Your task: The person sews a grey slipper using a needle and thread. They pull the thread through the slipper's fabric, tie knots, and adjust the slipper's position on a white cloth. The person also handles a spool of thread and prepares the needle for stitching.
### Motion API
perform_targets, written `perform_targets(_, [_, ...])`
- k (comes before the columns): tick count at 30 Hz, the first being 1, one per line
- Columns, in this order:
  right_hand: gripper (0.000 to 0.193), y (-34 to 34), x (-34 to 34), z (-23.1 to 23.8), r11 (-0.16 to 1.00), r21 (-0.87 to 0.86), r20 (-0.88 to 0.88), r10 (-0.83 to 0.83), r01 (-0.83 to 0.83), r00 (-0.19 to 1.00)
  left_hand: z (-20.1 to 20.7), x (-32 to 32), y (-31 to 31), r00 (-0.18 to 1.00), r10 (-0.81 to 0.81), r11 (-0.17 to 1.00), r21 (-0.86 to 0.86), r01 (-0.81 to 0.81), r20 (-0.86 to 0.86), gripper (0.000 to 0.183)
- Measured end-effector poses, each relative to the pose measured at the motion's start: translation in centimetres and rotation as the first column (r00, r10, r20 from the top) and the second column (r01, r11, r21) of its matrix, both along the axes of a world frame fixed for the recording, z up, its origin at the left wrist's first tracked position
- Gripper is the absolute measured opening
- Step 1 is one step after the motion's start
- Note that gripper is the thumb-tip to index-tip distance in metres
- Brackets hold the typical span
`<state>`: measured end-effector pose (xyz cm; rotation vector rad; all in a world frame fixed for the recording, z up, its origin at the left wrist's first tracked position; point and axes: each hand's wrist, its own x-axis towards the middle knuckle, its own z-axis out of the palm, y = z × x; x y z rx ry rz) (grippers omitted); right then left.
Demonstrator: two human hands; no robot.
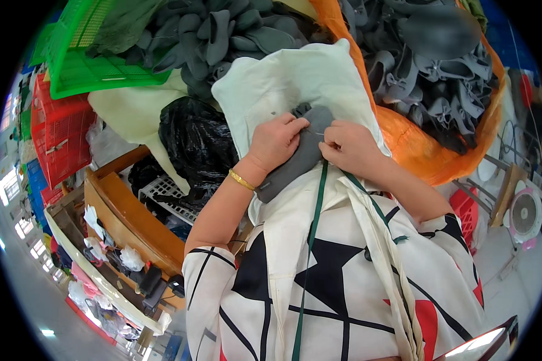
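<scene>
A dark grey slip-on shoe (296, 163) lies over the white cloth (265, 75) in front of my body, with a dark gathered trim (300, 109) at its far end. My left hand (277, 141), a gold bracelet at its wrist, is closed on the upper left part of the shoe, thumb and forefinger pinched together. Close against the shoe's right side, my right hand (352, 144) has its fingers curled in a pinch. A thin pale line, perhaps a thread, runs between the two hands; what the right fingertips hold is too small to make out.
Grey shoes (217, 36) are heaped beyond the cloth. More shoes with bows fill an orange sack (412, 141) at the far right. On the left are a green crate (108, 78), a red crate (57, 135), a black plastic bag (196, 135) and a wooden drawer (141, 210). A fan (526, 213) stands right.
</scene>
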<state>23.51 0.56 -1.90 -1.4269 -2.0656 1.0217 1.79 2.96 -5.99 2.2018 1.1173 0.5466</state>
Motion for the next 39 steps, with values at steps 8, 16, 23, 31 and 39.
perform_targets(8, [0.015, 2.2, 2.5, 1.3, 0.994, -0.086, -0.036, -0.077, 0.074, 0.996, -0.2, -0.2, 2.4, 0.961, 0.153, 0.693, -0.719, 0.060, 0.228, 0.026])
perform_targets(16, [0.010, 2.5, 1.9, 2.9, 0.851, -0.526, -0.546, -0.340, 0.003, 0.766, 0.4, 1.2, 2.3, 0.975, 0.216, 0.859, -0.485, -0.163, 0.054, 0.013])
perform_targets(23, [0.008, 1.5, 0.6, 4.4, 0.841, -0.475, -0.494, -0.013, -0.258, 0.869, 1.2, 3.0, 3.4, 0.978, 0.106, 0.777, -0.599, -0.195, -0.180, 0.030])
perform_targets(31, [0.006, 4.4, 0.8, 1.3, 0.883, -0.443, -0.316, 0.006, -0.153, 0.949, 1.4, 1.9, 2.8, 0.993, 0.102, 0.689, -0.716, -0.113, -0.059, 0.021])
perform_targets(39, [0.004, 5.0, 0.1, -2.2, 0.972, -0.139, 0.056, 0.198, -0.189, 0.979, 1.1, 0.8, 1.3, 0.949, 0.310, 0.536, -0.813, -0.228, -0.062, 0.016])
